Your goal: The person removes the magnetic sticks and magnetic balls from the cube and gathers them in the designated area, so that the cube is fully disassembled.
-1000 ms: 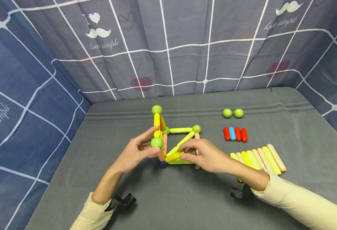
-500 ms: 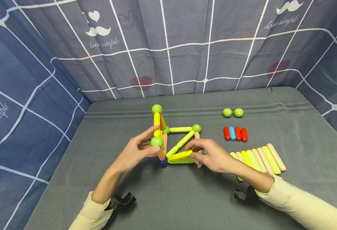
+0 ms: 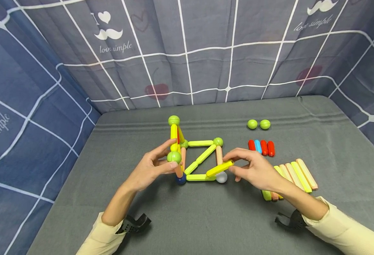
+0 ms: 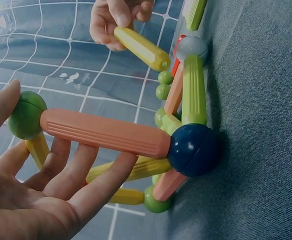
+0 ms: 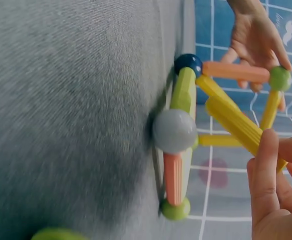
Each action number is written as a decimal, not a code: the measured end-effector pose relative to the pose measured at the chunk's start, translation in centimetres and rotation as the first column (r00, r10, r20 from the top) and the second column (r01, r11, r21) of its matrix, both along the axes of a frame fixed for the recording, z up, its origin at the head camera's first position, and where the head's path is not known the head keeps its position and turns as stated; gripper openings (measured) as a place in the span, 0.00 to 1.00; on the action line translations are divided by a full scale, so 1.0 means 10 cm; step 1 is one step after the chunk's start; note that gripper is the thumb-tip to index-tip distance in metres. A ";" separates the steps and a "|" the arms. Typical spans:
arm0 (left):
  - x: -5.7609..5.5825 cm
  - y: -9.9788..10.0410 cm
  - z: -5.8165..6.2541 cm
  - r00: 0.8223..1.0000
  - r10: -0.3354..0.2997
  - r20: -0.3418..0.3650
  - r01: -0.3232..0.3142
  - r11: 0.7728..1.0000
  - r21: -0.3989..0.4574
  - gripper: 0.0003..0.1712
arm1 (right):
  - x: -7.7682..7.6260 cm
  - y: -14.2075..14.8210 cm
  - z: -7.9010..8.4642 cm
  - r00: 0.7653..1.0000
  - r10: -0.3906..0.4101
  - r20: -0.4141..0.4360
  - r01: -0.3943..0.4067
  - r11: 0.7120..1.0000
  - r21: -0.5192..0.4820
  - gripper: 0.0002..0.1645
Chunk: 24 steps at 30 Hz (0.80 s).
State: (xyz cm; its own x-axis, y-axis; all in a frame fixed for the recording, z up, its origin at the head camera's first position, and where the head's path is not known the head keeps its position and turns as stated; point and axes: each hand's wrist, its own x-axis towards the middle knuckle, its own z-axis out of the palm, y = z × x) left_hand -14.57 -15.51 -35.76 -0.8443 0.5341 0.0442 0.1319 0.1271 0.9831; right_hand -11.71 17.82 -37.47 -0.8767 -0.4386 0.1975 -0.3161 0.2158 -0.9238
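Note:
A frame of magnetic rods and balls stands mid-table, with yellow, lime and orange rods. My left hand [image 3: 152, 164] holds its raised side: the thumb is at a green ball [image 4: 28, 115] and the fingers lie behind the upright orange rod [image 4: 106, 132]. That rod meets the dark blue ball [image 4: 195, 149] at the bottom. Between thumb and fingers, my right hand [image 3: 254, 169] pinches one end of a yellow magnetic rod [image 3: 219, 169]. Its free end points left over the lime bottom rod [image 3: 198, 177], apart from the grey ball [image 5: 175, 131] in the right wrist view.
Two loose green balls [image 3: 259, 124] lie at the back right. Short red and blue rods [image 3: 264, 148] are lined up below them. A row of longer rods [image 3: 296, 176] lies further right, partly covered by my right forearm. A patterned curtain [image 3: 187, 49] hangs behind the table.
My right hand has moved right, drawing the yellow rod away from the blue ball's corner and uncovering the grey ball. The left hand has stayed put on the frame.

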 end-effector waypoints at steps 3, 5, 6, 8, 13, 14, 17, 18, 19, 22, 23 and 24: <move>0.00 0.00 0.00 1.000 -0.001 -0.002 0.001 1.000 0.001 0.40 | 0.04 0.12 0.03 0.999 -0.042 0.003 0.042 0.999 -0.007 0.14; 0.00 0.00 0.00 1.000 0.000 -0.004 0.000 1.000 -0.002 0.40 | 0.07 0.20 0.05 0.997 -0.080 0.003 0.080 0.997 -0.004 0.14; 0.00 0.00 0.00 1.000 0.002 -0.004 -0.002 1.000 -0.003 0.40 | 0.08 0.24 0.05 0.995 -0.097 0.001 0.097 0.995 -0.002 0.14; 0.00 0.00 0.00 1.000 0.004 0.000 -0.004 1.000 -0.001 0.40 | 0.10 0.32 0.05 0.992 -0.127 -0.004 0.127 0.992 -0.004 0.16; -0.01 0.00 0.00 1.000 -0.002 0.010 0.002 1.000 0.019 0.40 | 0.14 0.54 0.04 0.984 -0.172 -0.050 0.170 0.984 -0.046 0.20; 0.00 0.00 0.00 1.000 -0.004 0.007 0.004 1.000 0.017 0.40 | 0.15 0.59 0.04 0.983 -0.177 -0.058 0.173 0.983 -0.064 0.20; 0.00 0.00 0.00 1.000 -0.005 -0.006 0.005 1.000 0.003 0.39 | 0.16 0.74 0.03 0.977 -0.197 -0.081 0.187 0.975 -0.115 0.22; 0.01 0.00 0.00 1.000 -0.001 -0.011 0.001 1.000 -0.007 0.39 | 0.17 0.79 0.03 0.973 -0.213 -0.087 0.202 0.972 -0.118 0.23; 0.01 0.00 0.00 1.000 -0.002 -0.014 0.002 1.000 -0.009 0.39 | 0.18 0.83 0.03 0.968 -0.233 -0.094 0.222 0.968 -0.119 0.24; 0.01 0.00 0.00 1.000 -0.005 -0.010 0.005 1.000 -0.001 0.39 | 0.19 0.98 0.05 0.933 -0.328 -0.150 0.327 0.944 -0.034 0.25; 0.00 0.01 0.00 1.000 -0.005 -0.008 0.005 1.000 0.000 0.39 | 0.20 1.04 0.05 0.919 -0.358 -0.162 0.363 0.932 0.001 0.25; 0.00 0.01 0.00 1.000 -0.007 -0.008 0.007 1.000 0.002 0.39 | 0.20 1.10 0.06 0.910 -0.380 -0.168 0.390 0.920 0.031 0.25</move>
State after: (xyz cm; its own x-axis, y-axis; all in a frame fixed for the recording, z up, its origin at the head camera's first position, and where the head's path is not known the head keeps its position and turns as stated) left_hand -14.55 -15.42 -35.80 -0.8403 0.5396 0.0522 0.1409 0.1244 0.9822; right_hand -9.71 28.79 -36.92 -0.9405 -0.0889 0.3280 -0.3350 0.4050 -0.8507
